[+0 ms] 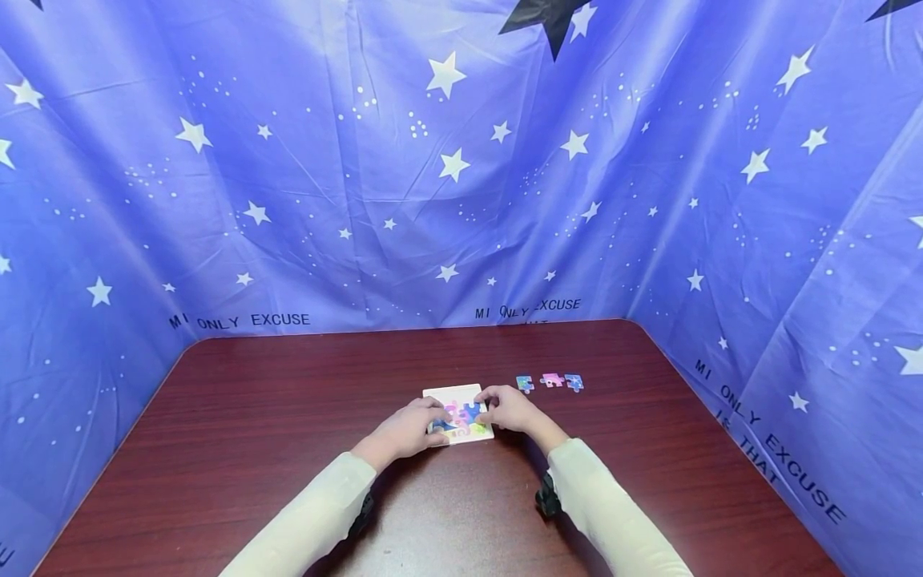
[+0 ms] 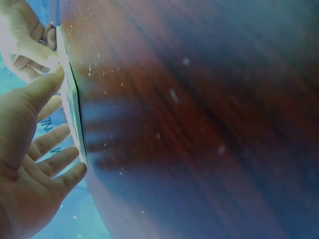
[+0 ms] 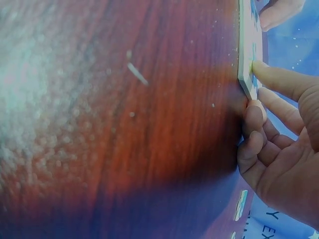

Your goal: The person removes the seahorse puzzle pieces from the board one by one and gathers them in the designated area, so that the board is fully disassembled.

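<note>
A small white-bordered jigsaw puzzle board [image 1: 453,393] lies on the table, partly filled with pink, blue and yellow pieces. My left hand [image 1: 405,429] rests at its left side, fingertips over the picture and thumb near the front edge. In the left wrist view the fingers [image 2: 52,144] are spread and nearly straight beside the board's edge. My right hand [image 1: 513,410] is at the right side, index finger and thumb on either side of a blue puzzle piece [image 1: 472,412]. In the right wrist view its thumb [image 3: 279,78] touches the board's face while the other fingers curl beside the board.
Three loose puzzle pieces [image 1: 552,380] lie in a row on the dark red wooden table [image 1: 288,401], behind and right of the board. A blue curtain [image 1: 404,184] with white stars hangs round the table's back and sides.
</note>
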`<act>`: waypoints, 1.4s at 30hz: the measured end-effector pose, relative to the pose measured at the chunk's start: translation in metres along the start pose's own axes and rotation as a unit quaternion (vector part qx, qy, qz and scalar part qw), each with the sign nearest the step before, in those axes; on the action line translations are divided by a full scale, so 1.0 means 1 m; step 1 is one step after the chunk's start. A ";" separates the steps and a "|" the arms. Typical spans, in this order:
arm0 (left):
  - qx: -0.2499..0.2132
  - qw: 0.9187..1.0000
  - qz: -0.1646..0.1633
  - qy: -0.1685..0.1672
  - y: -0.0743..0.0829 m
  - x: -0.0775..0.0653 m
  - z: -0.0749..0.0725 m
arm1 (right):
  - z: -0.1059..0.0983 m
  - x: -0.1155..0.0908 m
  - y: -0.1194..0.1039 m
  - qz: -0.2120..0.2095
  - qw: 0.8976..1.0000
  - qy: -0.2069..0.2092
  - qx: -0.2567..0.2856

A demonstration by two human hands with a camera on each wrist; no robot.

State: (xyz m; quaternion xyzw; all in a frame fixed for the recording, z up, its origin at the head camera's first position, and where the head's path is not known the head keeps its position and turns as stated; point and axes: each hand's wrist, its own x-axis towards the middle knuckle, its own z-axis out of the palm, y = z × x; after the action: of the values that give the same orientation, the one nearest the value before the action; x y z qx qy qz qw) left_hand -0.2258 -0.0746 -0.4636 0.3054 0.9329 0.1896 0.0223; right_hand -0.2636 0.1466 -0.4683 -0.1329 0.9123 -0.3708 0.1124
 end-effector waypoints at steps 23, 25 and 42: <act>0.033 0.999 0.006 -0.012 -0.003 0.005 0.007 | 0.000 0.002 -0.002 -0.003 1.000 0.005 0.006; 0.036 0.999 0.007 -0.011 -0.003 0.005 0.007 | 0.000 0.002 -0.002 -0.006 1.000 0.007 0.009; 0.027 0.999 0.011 -0.013 -0.001 0.007 0.004 | 0.001 0.006 -0.002 0.004 1.000 0.006 0.025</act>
State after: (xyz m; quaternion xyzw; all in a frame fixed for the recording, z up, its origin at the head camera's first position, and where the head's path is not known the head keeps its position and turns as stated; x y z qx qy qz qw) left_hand -0.2312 -0.0700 -0.4672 0.3182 0.9341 0.1604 0.0241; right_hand -0.2690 0.1425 -0.4678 -0.1245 0.9038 -0.3937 0.1120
